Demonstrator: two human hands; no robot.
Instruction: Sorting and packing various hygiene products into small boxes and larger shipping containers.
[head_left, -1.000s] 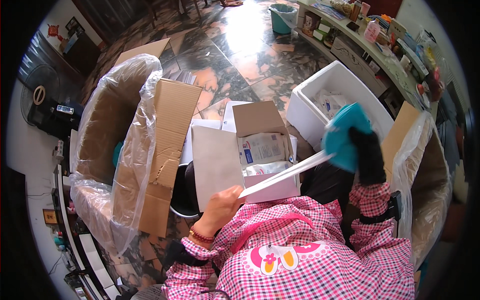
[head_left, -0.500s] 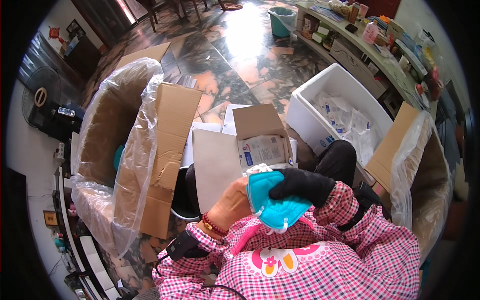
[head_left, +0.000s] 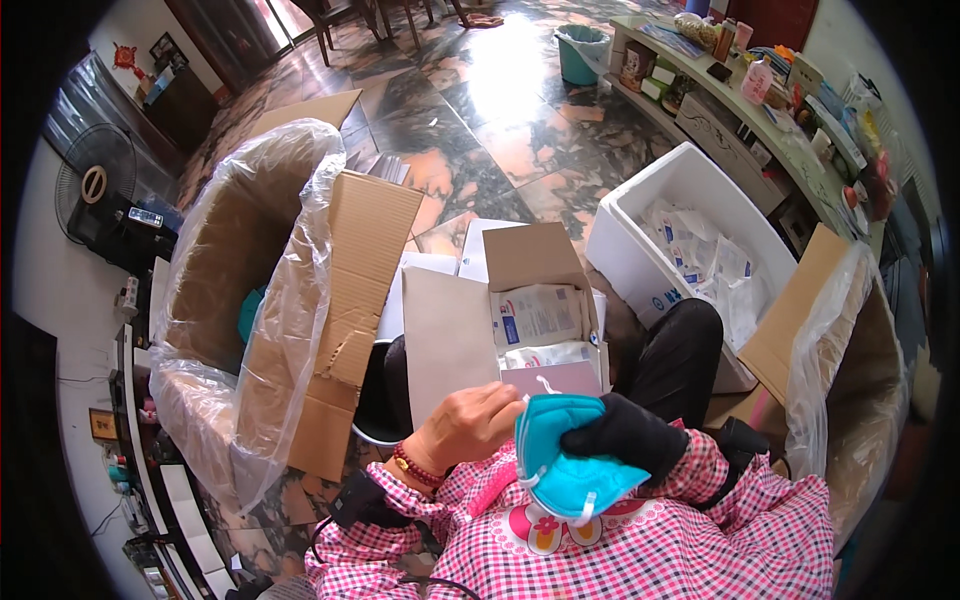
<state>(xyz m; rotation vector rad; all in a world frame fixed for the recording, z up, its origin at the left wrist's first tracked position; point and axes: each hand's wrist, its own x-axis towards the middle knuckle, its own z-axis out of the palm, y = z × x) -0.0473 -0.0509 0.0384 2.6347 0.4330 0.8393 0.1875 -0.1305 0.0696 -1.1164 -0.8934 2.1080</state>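
Observation:
A teal cup-shaped face mask (head_left: 560,410) with white elastic straps is tilted in front of my chest. My right hand (head_left: 625,440), in a black glove, grips it with the thumb pressed into its hollow side. My bare left hand (head_left: 470,425), with a red bead bracelet at the wrist, is closed at the mask's left edge. Its fingers pinch a white strap there, though the fingertips are partly hidden. Just beyond my hands stands an open carton (head_left: 450,320) with white printed packets (head_left: 540,318) inside.
Left is a large cardboard box (head_left: 365,240) lined with clear plastic, something teal inside. A white foam box (head_left: 640,190) of clear packets stands right, beside another plastic-lined box (head_left: 800,300). A dark bucket (head_left: 375,400) is by my left knee. Behind are a cluttered shelf (head_left: 740,110) and teal bin (head_left: 580,60).
The mask and both hands have moved slightly right and lower. My left hand has drawn back from behind the mask to its left edge. The bunched white straps have spread out.

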